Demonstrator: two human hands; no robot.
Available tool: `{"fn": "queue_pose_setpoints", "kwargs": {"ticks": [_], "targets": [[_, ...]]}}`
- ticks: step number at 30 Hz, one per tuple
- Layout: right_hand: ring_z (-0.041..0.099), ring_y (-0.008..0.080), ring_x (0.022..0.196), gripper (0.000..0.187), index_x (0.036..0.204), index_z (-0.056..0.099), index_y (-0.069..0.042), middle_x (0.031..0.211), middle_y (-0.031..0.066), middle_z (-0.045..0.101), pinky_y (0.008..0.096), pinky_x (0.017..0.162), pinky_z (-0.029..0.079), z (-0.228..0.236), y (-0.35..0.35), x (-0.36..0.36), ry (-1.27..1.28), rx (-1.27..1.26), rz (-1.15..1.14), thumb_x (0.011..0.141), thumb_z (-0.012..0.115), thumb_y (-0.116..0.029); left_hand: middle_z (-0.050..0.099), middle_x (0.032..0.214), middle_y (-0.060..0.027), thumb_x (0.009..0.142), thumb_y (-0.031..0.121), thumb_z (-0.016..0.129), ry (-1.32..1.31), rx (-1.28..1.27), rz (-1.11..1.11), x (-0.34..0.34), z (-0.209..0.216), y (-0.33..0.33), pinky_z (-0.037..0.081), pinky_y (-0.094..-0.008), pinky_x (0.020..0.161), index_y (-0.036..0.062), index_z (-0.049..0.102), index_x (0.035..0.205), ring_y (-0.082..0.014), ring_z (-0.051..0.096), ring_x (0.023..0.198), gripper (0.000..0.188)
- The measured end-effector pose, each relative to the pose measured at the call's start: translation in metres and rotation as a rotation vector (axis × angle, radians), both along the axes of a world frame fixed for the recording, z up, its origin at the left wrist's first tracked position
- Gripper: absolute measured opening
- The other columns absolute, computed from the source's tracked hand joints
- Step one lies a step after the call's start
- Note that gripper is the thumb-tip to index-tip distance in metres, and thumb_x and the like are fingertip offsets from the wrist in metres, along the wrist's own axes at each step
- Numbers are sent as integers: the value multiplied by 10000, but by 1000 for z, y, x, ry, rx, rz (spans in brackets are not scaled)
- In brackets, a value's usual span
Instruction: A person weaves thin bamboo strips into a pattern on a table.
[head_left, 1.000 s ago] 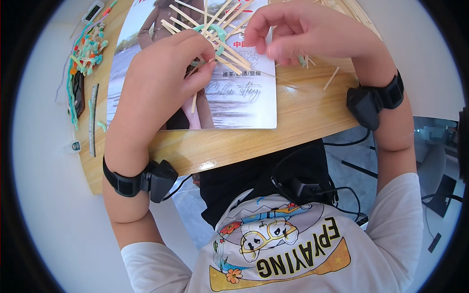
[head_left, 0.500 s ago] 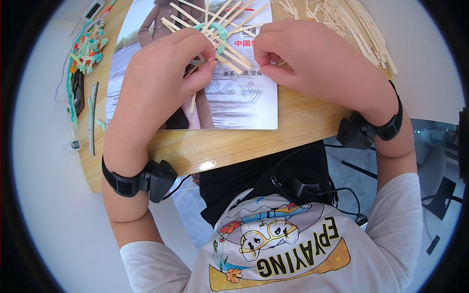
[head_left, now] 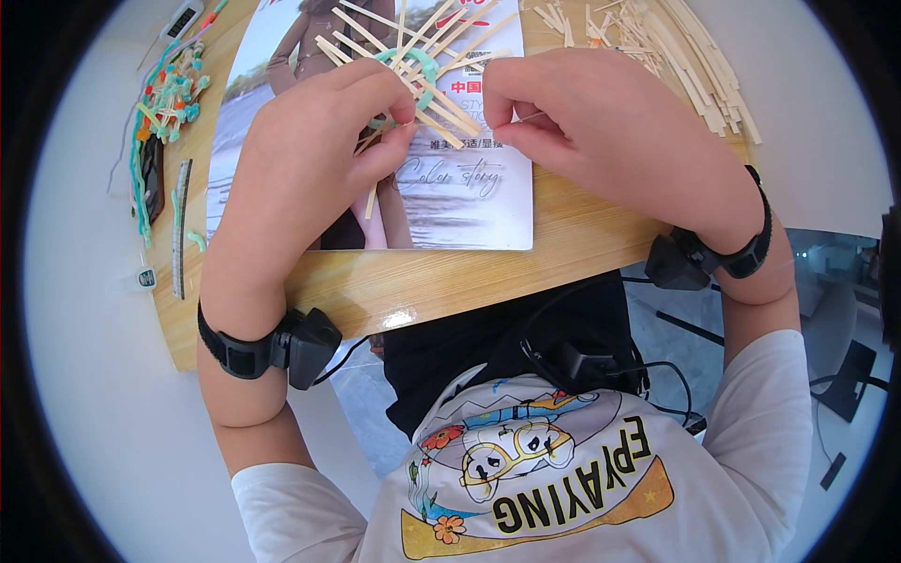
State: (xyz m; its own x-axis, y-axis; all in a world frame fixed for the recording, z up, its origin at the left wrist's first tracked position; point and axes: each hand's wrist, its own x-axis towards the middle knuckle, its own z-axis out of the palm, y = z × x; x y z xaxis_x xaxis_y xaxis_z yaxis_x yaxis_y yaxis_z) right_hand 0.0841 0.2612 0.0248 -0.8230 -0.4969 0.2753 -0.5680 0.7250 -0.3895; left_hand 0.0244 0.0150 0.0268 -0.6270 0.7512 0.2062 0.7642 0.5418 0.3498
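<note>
A star of crossed pale wooden strips (head_left: 457, 116) fans out over the magazine, a fuzzy mint-green cord (head_left: 428, 68) looped around its middle. My left hand (head_left: 314, 155) pinches the near-left side of this star between thumb and fingers, hiding part of the strips and cord. To the right, my right hand (head_left: 615, 131) is closed, thumb against index finger, just off the ends of the strips. A thin pale strand (head_left: 533, 115) shows inside its curled fingers; how far it runs is hard to make out.
Under the work lies a magazine (head_left: 460, 220) on a wooden table (head_left: 582, 211). More wooden strips (head_left: 699, 70) are piled at the far right. Colourful fuzzy cords (head_left: 178, 89), a ruler (head_left: 181, 230) and a small digital device (head_left: 181, 21) lie at the left.
My right hand has shifted slightly left and down, closer to the star. The star tipped a little; my left hand keeps its pinch on it.
</note>
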Motion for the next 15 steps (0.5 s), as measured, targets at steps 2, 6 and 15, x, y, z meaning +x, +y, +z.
{"fn": "queue_pose_setpoints", "kwargs": {"ticks": [2,6,15], "targets": [[618,293,685,88,928,595,-67,727,102,606,396,617,463,-5,0,-1,64,-34,12,914,670,-112,682,979,-63,858,59,703,-9,-2,5,1,0,-1,527,-314,745,42,634,936,-259,657,838,106],[613,271,675,81,931,598,-65,732,98,606,386,611,461,-6,3,-9,52,-56,-16,919,667,-106,688,996,-58,860,66,708,8,-22,4,1,1,-2,528,-313,748,41,638,939,-260,661,849,108],[676,306,810,100,971,677,-84,862,119,690,407,733,528,-20,2,-27,-40,-61,-87,938,665,-177,694,1014,-55,856,80,727,38,-34,-13,1,1,-1,531,-326,764,35,647,921,-266,677,886,113]]}}
